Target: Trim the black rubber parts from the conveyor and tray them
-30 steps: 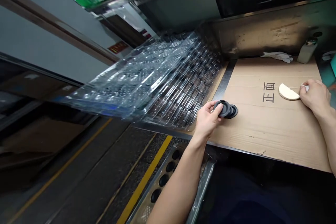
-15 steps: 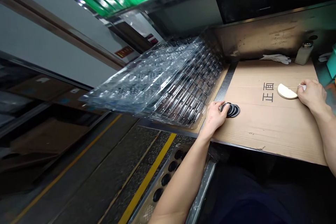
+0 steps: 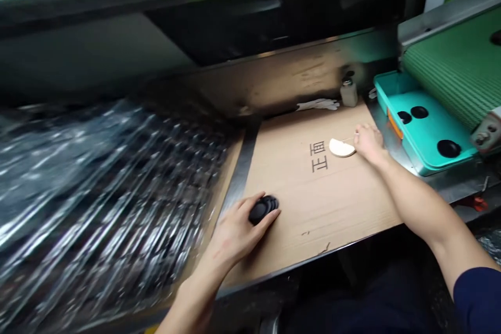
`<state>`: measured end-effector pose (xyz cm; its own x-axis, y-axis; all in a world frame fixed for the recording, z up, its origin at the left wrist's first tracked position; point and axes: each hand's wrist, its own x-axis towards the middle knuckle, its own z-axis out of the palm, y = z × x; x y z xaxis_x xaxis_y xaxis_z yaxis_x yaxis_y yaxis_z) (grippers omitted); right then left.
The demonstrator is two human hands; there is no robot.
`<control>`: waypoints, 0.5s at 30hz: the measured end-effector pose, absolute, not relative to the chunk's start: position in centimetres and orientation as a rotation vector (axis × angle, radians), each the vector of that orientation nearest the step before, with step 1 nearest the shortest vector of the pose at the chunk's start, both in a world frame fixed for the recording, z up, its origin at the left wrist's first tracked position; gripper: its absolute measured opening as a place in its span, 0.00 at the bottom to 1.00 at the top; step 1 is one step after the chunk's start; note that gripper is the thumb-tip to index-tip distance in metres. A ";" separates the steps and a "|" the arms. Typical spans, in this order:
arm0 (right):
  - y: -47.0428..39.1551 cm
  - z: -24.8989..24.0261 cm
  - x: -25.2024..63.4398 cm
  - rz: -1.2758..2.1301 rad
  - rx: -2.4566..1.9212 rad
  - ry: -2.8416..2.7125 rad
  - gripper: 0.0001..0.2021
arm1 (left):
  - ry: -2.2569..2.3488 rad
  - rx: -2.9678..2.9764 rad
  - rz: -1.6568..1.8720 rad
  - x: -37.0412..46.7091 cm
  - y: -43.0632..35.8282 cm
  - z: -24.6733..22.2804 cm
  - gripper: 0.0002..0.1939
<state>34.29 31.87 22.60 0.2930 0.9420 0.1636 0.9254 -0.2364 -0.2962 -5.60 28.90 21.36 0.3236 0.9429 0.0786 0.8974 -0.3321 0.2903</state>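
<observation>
My left hand [image 3: 240, 224] is wrapped round one end of a row of black discs [image 3: 266, 209] lying on the cardboard sheet [image 3: 289, 193], thumb on the near side and fingers on the far side. Farther right, my right hand [image 3: 368, 141] is closed at the edge of the cardboard, beside a white half-round piece [image 3: 342, 148]. A thin pale thing shows at its fingertips, too small to make out. Printed black characters are on the cardboard just left of the white piece.
Stacked clear plastic trays [image 3: 156, 209] fill the left side. At the right, a turquoise bin [image 3: 426, 135] with black round parts sits under a green conveyor belt [image 3: 457, 62]. A small bottle [image 3: 349, 93] and white gloves [image 3: 319, 105] lie along the back edge.
The view has swung right, bringing the bin and conveyor into sight. My left hand has closed further round the black discs. My right hand remains beside the white piece.
</observation>
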 end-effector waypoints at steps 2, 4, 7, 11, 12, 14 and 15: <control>31.7 22.6 34.1 0.132 -2.222 -1.671 0.18 | 1.738 2.408 0.315 -5.5 29.4 21.8 0.37; 31.7 22.5 33.9 0.199 -2.210 -1.649 0.18 | 1.773 2.463 0.346 -3.9 30.0 23.3 0.40; 31.7 22.2 33.7 0.242 -2.183 -1.626 0.18 | 1.565 2.613 0.513 3.0 31.2 28.0 0.37; 31.5 21.9 33.3 0.266 -2.145 -1.579 0.18 | 0.828 2.802 0.723 19.9 32.9 36.1 0.27; 31.5 21.9 33.2 0.275 -2.133 -1.569 0.19 | 0.659 2.808 0.754 25.0 33.3 37.8 0.25; 31.4 22.1 33.2 0.300 -2.108 -1.555 0.19 | 0.414 2.749 0.841 35.1 33.9 40.2 0.22; 31.5 22.2 33.3 0.317 -2.086 -1.559 0.19 | 0.373 2.687 0.899 39.9 34.1 40.9 0.22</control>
<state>33.35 31.46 22.23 0.3127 0.9429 0.1150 0.8232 -0.2087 -0.5281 39.92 34.10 40.94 0.7726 0.3288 0.5431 0.1527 -0.9266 0.3437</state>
